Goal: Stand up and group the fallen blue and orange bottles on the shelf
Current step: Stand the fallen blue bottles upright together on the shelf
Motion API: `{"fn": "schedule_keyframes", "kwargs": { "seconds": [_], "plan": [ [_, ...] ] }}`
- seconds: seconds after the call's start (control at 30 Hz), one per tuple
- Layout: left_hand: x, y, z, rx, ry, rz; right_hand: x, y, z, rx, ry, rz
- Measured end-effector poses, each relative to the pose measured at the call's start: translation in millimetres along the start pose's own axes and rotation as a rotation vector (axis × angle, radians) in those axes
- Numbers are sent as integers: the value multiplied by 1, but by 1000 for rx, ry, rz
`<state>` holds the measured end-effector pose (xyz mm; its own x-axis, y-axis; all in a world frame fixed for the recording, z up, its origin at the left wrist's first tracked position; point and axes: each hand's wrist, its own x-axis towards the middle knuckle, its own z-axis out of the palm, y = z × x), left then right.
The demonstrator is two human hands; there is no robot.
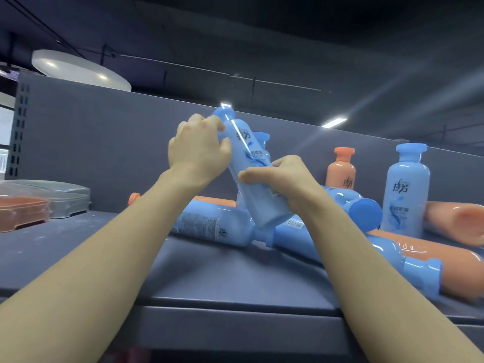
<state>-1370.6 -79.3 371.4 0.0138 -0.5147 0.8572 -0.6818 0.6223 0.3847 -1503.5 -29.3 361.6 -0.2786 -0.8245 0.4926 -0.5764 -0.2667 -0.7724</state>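
The held bottle [246,163] is smooth, glossy blue plastic, round in body with a narrow neck and a wide flat cap, and it carries a printed label. It is tilted, cap up and to the left, with its base above the fallen bottles on the grey shelf [209,271]. The left hand [199,150] is at its upper part, near the neck, fingers curled around it. The right hand [282,179] grips the lower body, thumb across the front. Both forearms reach forward and up from the bottom corners.

Under it a blue bottle [214,224] lies on its side, and more blue and orange ones lie to the right. An orange bottle [340,171] and a blue one [406,189] stand upright at the back wall. At the left are flat plastic trays [39,203], orange and grey, wrapped in clear film.
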Motion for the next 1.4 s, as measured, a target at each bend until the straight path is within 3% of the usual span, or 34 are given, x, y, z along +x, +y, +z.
{"fn": "schedule_keyframes", "kwargs": {
  "seconds": [0.13, 0.3, 0.4, 0.97, 1.13, 1.4],
  "plan": [
    [-2, 0, 8, -60, -207, -83, 5, 4, 2, 161, 28, 68],
    [-3, 5, 12, -635, -570, -392, 11, 10, 8, 243, 76, 60],
    [-6, 6, 16, -689, -676, -410, 16, 14, 9, 245, 131, 27],
    [-10, 10, 32, -795, -758, -425, 29, 27, 12, 281, 284, 73],
    [-7, 9, 34, -799, -719, -446, 35, 31, 13, 224, 361, 16],
    [-6, 6, 40, -719, -675, -431, 45, 39, 14, 319, 332, 6]
  ]
}}
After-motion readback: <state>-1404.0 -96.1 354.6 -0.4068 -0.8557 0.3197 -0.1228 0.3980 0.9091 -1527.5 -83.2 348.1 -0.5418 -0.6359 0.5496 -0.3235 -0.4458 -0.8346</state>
